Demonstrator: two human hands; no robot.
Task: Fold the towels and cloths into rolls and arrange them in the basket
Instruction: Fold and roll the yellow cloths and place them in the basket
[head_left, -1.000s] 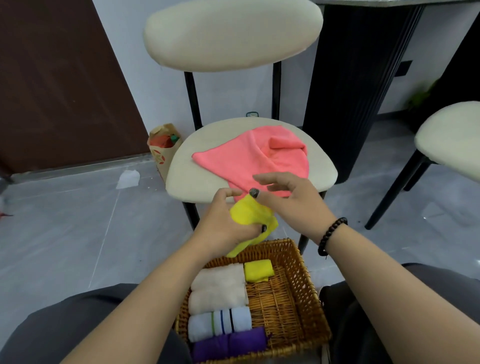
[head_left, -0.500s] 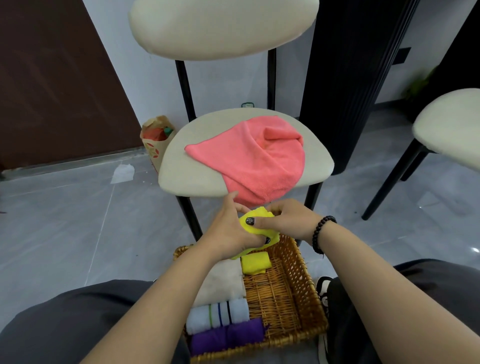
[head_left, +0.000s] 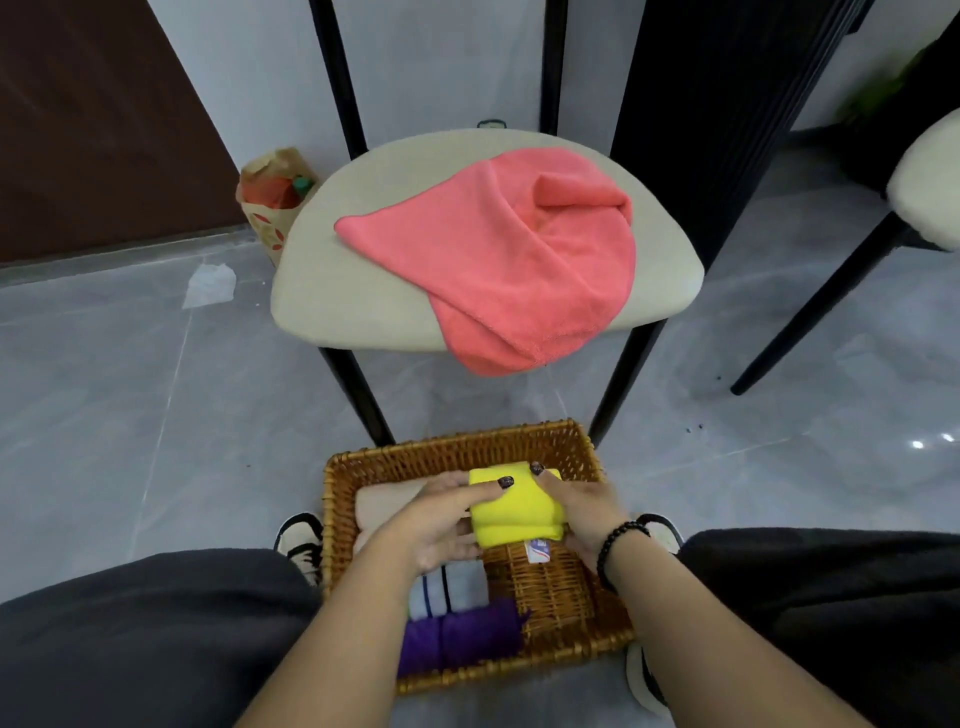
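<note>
Left hand (head_left: 441, 525), right hand (head_left: 582, 506): fingers curled, gripping, forearms converging.

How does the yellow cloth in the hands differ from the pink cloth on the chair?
The yellow cloth is folded into a compact bundle; the pink cloth lies loose and unrolled. The yellow cloth is held over the basket by the left hand and right hand; the pink cloth is untouched and looks larger.

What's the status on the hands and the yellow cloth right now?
Both hands, left and right, grip the yellow cloth roll inside the basket. Pink towel unfolded on chair. Nothing in the way.
</note>
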